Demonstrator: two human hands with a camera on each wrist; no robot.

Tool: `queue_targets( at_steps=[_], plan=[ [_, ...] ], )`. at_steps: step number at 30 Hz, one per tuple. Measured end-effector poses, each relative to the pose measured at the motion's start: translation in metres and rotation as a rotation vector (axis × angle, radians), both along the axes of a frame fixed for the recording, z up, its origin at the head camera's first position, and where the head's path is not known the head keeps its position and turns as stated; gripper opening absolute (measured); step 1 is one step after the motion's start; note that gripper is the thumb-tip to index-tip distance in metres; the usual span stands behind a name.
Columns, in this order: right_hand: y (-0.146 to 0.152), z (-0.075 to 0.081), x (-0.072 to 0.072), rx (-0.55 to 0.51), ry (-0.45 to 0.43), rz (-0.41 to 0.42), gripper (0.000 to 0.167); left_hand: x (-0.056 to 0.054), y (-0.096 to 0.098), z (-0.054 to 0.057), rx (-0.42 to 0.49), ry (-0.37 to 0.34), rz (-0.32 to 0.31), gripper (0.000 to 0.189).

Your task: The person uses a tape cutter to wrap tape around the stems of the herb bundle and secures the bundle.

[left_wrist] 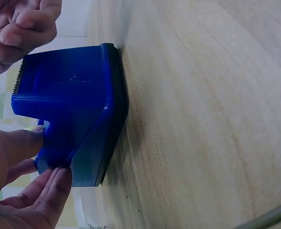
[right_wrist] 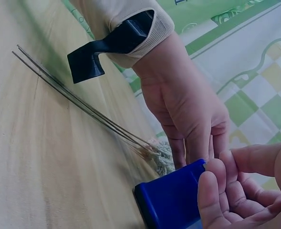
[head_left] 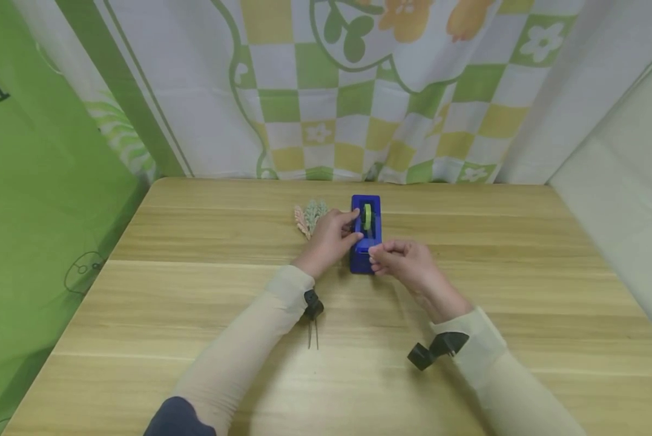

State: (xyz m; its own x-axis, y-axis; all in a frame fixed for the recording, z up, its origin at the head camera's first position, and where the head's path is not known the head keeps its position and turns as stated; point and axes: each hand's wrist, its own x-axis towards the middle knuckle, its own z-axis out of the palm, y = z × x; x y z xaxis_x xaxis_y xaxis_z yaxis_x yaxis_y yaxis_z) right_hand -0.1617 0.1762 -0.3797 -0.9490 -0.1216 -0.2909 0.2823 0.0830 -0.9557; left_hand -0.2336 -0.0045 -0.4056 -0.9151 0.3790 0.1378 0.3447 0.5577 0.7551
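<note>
A blue tape dispenser stands on the table, a roll of yellow-green tape set in its middle. My left hand grips the dispenser's side, thumb and fingers spread along its body. In the left wrist view its toothed cutting edge faces the right hand. Right at that edge, my right hand has its fingers curled, thumb and forefinger pinching the end of the tape; the pinched bit is mostly hidden by the fingertips. Behind the left hand lie knitted leaf sprigs in pale green and pink.
The sprigs' thin stems run under the left forearm toward the front of the wooden table. A checked curtain hangs along the far edge. Green cloth hangs on the left, a pale wall on the right.
</note>
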Motion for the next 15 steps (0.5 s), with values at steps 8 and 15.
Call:
queue_targets(
  at_steps=[8, 15],
  plan=[
    [-0.002, -0.004, 0.005, -0.035, -0.006, -0.013, 0.013, 0.001, 0.000, 0.001, -0.009, -0.008, 0.004, 0.054],
    [-0.004, -0.006, 0.012, -0.052, -0.007, -0.029, 0.011, 0.002, 0.000, 0.000, 0.002, -0.007, 0.008, 0.054]
  ],
)
